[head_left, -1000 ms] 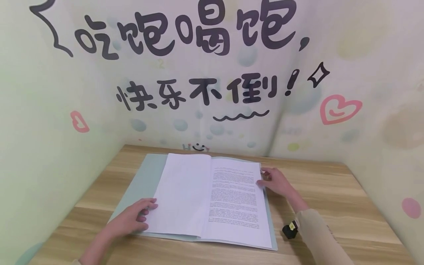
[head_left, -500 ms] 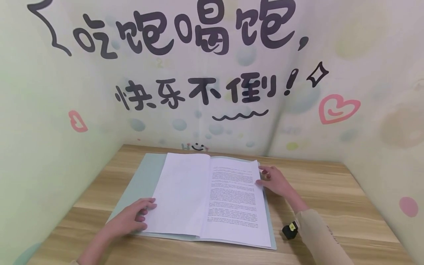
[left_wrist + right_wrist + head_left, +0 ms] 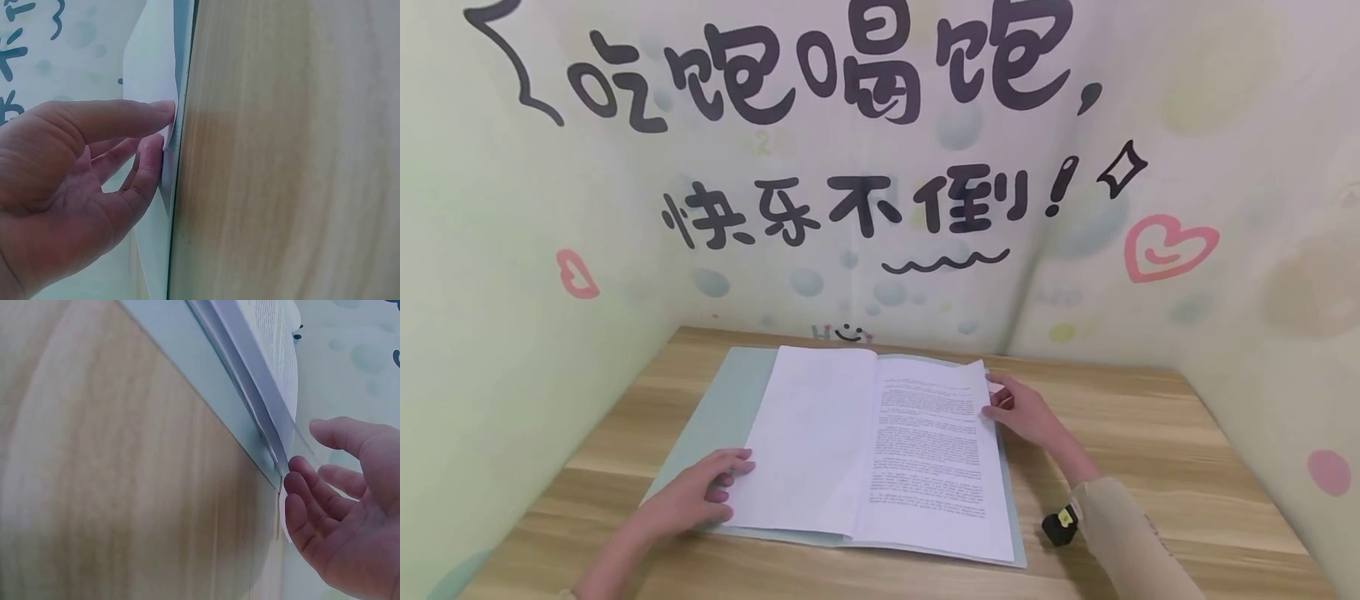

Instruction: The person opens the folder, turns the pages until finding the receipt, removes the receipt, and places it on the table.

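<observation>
An open pale-blue folder (image 3: pixel 700 433) lies on the wooden table with white sheets in it. Its left page (image 3: pixel 812 433) is blank; the right page (image 3: pixel 928 458) carries printed text. My left hand (image 3: pixel 688 496) rests at the left page's lower outer edge, fingers loosely bent; in the left wrist view its thumb (image 3: pixel 140 122) touches the paper. At the upper right edge, my right hand (image 3: pixel 1026 412) holds the right page, whose top corner stands slightly raised. The right wrist view shows the page edge between the thumb (image 3: pixel 337 431) and the curled fingers (image 3: pixel 309 494).
A small black object with a yellow label (image 3: pixel 1060 527) sits by the right sleeve (image 3: pixel 1123 525). Behind the table (image 3: pixel 1150 433) rises a white wall (image 3: pixel 880 292) with black lettering and pink hearts, and side walls stand left and right.
The top right corner of the printed page has lifted and bent up a little at my right hand, whose fingers have shifted slightly. My left hand stays at the left page.
</observation>
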Action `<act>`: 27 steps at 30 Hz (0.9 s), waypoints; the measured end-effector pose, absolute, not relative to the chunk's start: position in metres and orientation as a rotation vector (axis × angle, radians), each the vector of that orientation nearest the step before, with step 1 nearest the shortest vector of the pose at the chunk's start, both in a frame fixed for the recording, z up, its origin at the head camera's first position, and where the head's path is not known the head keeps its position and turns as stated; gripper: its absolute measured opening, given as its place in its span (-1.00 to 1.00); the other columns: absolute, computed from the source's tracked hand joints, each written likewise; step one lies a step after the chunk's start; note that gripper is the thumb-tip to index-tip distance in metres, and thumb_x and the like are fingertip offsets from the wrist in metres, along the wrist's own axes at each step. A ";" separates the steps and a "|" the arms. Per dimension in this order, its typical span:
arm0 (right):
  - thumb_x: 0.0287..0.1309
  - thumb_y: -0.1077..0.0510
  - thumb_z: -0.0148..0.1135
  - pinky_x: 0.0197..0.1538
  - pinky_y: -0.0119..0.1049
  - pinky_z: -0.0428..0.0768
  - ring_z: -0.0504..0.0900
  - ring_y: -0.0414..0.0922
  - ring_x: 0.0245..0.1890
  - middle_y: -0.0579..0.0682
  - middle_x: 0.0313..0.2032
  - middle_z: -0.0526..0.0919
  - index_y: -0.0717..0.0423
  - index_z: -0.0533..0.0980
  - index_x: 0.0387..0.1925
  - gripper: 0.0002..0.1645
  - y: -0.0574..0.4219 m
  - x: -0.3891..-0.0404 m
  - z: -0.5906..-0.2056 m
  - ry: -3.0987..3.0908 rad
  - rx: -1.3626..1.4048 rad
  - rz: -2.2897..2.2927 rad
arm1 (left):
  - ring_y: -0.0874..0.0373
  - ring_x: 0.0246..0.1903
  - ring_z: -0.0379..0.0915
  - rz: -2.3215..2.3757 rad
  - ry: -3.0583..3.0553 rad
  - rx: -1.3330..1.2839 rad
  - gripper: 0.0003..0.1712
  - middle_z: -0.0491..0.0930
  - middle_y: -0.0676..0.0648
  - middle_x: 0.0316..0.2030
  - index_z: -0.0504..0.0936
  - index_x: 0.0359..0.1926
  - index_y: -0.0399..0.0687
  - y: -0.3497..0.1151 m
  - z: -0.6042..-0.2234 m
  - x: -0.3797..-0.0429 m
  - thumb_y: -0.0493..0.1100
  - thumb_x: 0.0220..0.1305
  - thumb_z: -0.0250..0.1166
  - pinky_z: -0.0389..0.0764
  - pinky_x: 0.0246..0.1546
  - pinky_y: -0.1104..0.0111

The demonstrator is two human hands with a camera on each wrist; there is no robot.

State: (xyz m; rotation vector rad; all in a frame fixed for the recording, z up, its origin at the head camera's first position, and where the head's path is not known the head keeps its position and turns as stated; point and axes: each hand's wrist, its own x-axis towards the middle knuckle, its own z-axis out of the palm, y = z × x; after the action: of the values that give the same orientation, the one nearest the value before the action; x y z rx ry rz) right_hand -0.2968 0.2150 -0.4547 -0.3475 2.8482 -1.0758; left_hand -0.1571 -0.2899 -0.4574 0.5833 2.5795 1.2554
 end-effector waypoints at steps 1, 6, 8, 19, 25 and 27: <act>0.21 0.17 0.31 -0.21 -0.31 0.54 0.58 -0.02 -0.16 0.18 -0.12 0.63 0.27 0.25 0.39 -0.22 0.215 -0.297 -0.454 2.845 -0.352 -1.075 | 0.39 -0.02 0.36 1.257 2.578 0.584 -0.32 0.28 -0.43 0.34 0.45 0.23 -0.38 -0.289 -0.457 -0.158 -0.38 0.03 0.40 0.65 -0.06 0.46; 0.21 0.19 0.31 -0.21 -0.32 0.56 0.60 -0.01 -0.16 0.20 -0.12 0.64 0.26 0.25 0.40 -0.23 0.217 -0.298 -0.449 2.851 -0.355 -1.072 | 0.35 -0.01 0.37 1.264 2.577 0.582 -0.31 0.29 -0.41 0.34 0.44 0.24 -0.37 -0.287 -0.455 -0.161 -0.38 0.04 0.40 0.65 -0.05 0.46; 0.21 0.18 0.31 -0.19 -0.31 0.57 0.60 -0.01 -0.15 0.19 -0.11 0.64 0.25 0.25 0.40 -0.23 0.217 -0.298 -0.448 2.854 -0.349 -1.070 | 0.34 -0.02 0.36 1.267 2.575 0.579 -0.31 0.29 -0.41 0.34 0.43 0.25 -0.38 -0.287 -0.454 -0.162 -0.39 0.04 0.39 0.65 -0.05 0.46; 0.16 0.27 0.32 -0.27 -0.35 0.51 0.55 -0.08 -0.28 0.13 -0.25 0.62 0.24 0.26 0.39 -0.22 0.212 -0.298 -0.447 2.855 -0.382 -1.032 | 0.39 -0.04 0.34 1.264 2.569 0.568 -0.25 0.32 -0.42 0.31 0.39 0.27 -0.42 -0.290 -0.456 -0.160 -0.39 0.02 0.40 0.64 -0.07 0.47; 0.16 0.28 0.33 -0.22 -0.32 0.56 0.60 -0.04 -0.23 0.16 -0.22 0.64 0.21 0.24 0.41 -0.19 0.213 -0.299 -0.445 2.865 -0.372 -1.050 | 0.34 -0.02 0.36 1.255 2.575 0.550 -0.27 0.29 -0.41 0.34 0.41 0.26 -0.40 -0.290 -0.458 -0.158 -0.38 0.02 0.41 0.64 -0.07 0.48; 0.15 0.29 0.33 -0.21 -0.30 0.58 0.62 -0.02 -0.22 0.18 -0.20 0.64 0.23 0.24 0.41 -0.19 0.213 -0.299 -0.442 2.860 -0.387 -1.076 | 0.34 -0.02 0.36 1.260 2.575 0.549 -0.28 0.29 -0.41 0.34 0.42 0.26 -0.39 -0.290 -0.458 -0.158 -0.39 0.02 0.41 0.64 -0.06 0.47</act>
State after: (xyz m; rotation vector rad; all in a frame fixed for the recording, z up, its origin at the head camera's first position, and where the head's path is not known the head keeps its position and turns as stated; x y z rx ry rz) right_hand -0.2988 0.2132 -0.4422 -0.3874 2.8596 -1.0759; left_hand -0.1581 -0.2899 -0.4580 0.5487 2.5752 1.2599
